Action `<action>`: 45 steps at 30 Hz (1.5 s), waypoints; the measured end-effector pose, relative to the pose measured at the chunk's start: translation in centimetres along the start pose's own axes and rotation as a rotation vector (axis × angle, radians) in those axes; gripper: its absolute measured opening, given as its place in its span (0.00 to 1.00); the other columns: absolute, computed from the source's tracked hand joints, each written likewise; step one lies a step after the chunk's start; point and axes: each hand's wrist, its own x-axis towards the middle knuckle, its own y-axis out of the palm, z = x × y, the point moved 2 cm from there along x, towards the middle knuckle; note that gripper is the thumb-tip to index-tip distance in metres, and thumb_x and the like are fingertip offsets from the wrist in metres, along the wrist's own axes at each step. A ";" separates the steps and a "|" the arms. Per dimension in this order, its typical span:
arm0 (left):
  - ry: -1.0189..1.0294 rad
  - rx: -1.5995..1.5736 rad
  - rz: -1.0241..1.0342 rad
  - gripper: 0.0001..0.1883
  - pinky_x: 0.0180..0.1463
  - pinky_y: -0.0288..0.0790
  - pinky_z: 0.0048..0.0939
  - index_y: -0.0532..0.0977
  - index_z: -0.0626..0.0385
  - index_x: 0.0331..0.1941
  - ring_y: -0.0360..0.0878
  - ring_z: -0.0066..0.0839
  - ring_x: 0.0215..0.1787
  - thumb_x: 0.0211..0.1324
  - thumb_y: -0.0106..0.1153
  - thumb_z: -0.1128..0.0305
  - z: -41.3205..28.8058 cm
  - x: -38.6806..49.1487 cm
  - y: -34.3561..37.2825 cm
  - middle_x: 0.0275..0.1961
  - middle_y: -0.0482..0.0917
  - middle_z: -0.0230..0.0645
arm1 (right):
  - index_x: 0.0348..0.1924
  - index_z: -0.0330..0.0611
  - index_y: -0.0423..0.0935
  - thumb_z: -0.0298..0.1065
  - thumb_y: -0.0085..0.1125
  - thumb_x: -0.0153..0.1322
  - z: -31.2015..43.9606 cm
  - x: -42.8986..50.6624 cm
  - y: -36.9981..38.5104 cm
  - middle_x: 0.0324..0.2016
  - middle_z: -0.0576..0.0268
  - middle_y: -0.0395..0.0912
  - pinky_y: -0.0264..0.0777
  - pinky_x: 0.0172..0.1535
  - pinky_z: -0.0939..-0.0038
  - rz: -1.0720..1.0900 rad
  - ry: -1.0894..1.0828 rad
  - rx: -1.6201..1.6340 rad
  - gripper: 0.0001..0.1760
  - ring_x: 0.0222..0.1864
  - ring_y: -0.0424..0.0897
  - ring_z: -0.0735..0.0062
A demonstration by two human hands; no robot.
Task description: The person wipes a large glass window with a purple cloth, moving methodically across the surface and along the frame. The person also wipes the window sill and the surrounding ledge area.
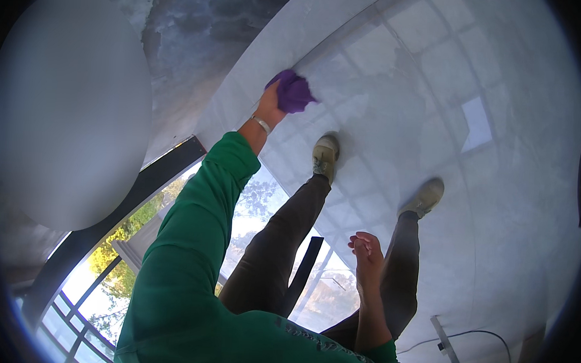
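Observation:
My left hand reaches out, its fingers closed on a crumpled purple cloth. The cloth lies at the pale band along the foot of the wall, where it meets the glossy grey floor. A light bracelet circles that wrist, below a rolled green sleeve. My right hand hangs before my right leg, fingers loosely curled, with nothing visible in it. Both my shoes, the left and the right, stand on the floor, the left one nearer the cloth.
A dark frame borders a glazed opening on the left, with trees outside. A large blurred whitish oval covers the upper left. At lower right are a metal bar and a dark cable. The floor mirrors windows and ceiling.

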 end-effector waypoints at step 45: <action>-0.240 0.823 0.281 0.23 0.63 0.70 0.32 0.69 0.63 0.61 0.76 0.28 0.57 0.65 0.58 0.68 10.2 -29.4 13.3 0.57 0.78 0.36 | 0.49 0.40 0.74 0.41 0.50 0.76 -0.5 -2.4 -2.0 0.38 0.61 0.79 0.71 0.45 0.71 -0.056 0.044 0.258 0.15 0.41 0.79 0.74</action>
